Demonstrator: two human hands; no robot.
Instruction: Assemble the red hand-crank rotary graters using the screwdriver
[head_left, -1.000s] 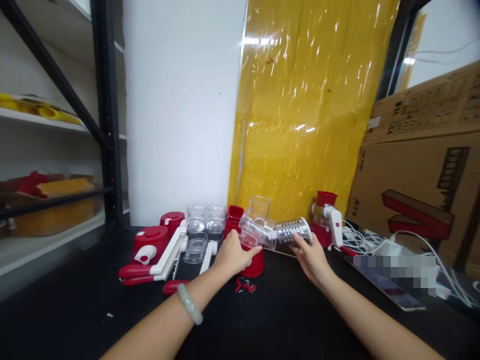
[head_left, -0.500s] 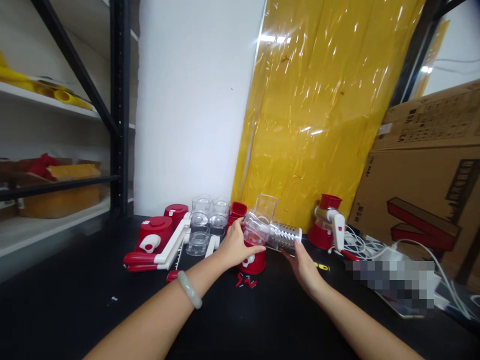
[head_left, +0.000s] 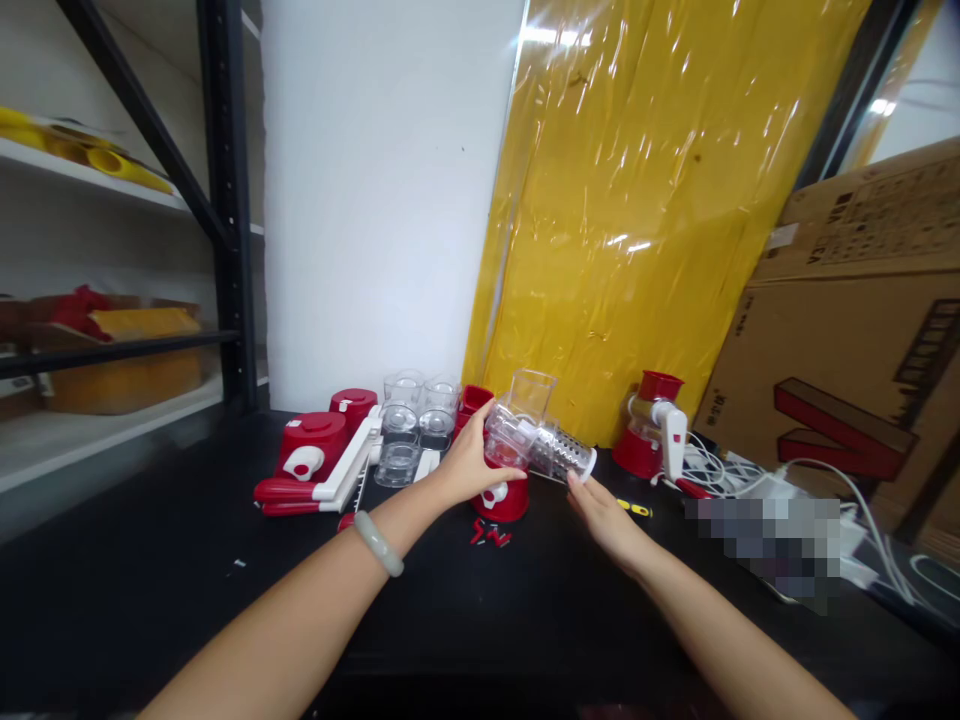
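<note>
My left hand [head_left: 474,457] is closed around the clear plastic hopper housing [head_left: 531,400] on top of a red base [head_left: 504,498]. In my right hand [head_left: 600,510] is a metal grater drum [head_left: 564,452] with a white rim, held by its outer end. The drum's inner end lies in or against the opening of the housing; how deep it sits I cannot tell. The drum slopes down toward my right hand. Small red parts [head_left: 491,533] lie on the black table [head_left: 480,620] in front of the base.
To the left stand red bases [head_left: 313,440], white crank handles with red grips [head_left: 289,495] and several clear housings [head_left: 397,462]. An assembled red and white grater [head_left: 651,430] is on the right, near cables, a yellow tool [head_left: 634,507] and a large cardboard box [head_left: 840,370].
The drum's outer end has tilted downward and moved slightly left with my right hand. My left hand keeps its hold on the housing. The camera view has shifted a little.
</note>
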